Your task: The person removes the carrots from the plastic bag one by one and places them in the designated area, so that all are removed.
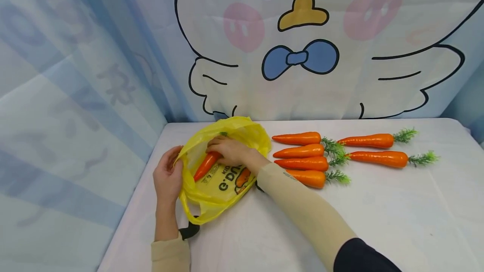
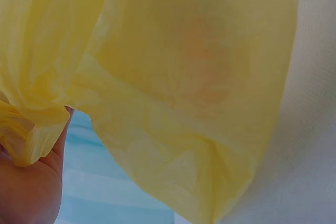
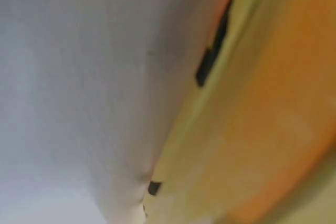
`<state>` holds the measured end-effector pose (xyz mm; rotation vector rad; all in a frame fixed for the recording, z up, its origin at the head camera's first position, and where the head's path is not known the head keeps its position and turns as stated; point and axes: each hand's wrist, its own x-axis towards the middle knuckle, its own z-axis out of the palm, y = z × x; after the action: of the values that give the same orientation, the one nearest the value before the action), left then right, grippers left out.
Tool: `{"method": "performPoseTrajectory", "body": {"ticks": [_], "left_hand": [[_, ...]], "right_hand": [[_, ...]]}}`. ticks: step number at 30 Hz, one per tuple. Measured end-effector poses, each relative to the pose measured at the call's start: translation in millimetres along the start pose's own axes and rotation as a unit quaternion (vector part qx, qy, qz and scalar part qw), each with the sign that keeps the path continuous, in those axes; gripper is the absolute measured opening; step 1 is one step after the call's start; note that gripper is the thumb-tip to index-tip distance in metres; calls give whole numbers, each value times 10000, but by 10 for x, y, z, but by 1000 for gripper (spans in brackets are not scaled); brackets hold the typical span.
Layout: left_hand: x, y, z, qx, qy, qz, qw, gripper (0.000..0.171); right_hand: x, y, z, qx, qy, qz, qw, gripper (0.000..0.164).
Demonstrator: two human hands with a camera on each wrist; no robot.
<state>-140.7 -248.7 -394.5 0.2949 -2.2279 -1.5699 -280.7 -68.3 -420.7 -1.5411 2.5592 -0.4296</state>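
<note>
A yellow plastic bag (image 1: 261, 135) with dark printing lies with its mouth spread wide. My left hand (image 1: 169, 173) pinches the bag's left rim, and the left wrist view shows the thin film bunched at that hand (image 2: 34, 190). Inside the mouth, my right hand (image 1: 232, 151) holds an orange toy carrot (image 1: 206, 167) near its leafy end, its tip pointing down and left. Part of that carrot is covered by the fingers. In the right wrist view the bag's side (image 3: 210, 156) fills the right half, close up and blurred.
Several toy carrots with green tops lie right of the bag: a column of them, including one carrot (image 1: 296, 138), and two farther right, including another carrot (image 1: 378, 158). All are on the white-covered table (image 1: 397, 217). A cartoon-printed curtain (image 1: 302, 95) hangs behind.
</note>
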Motion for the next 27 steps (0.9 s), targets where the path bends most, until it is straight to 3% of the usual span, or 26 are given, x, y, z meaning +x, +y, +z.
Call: {"method": "performPoseTrajectory", "body": {"ticks": [20,27], "left_hand": [[-1,-14,16,-55,20,100,9999,37],[-6,-12,18,27,31,39,10000,37]], "right_hand": [[-98,-15,17,-82,-70,55,9999,40],[-147,-38,5,32,-71,-123,9999,40]]}}
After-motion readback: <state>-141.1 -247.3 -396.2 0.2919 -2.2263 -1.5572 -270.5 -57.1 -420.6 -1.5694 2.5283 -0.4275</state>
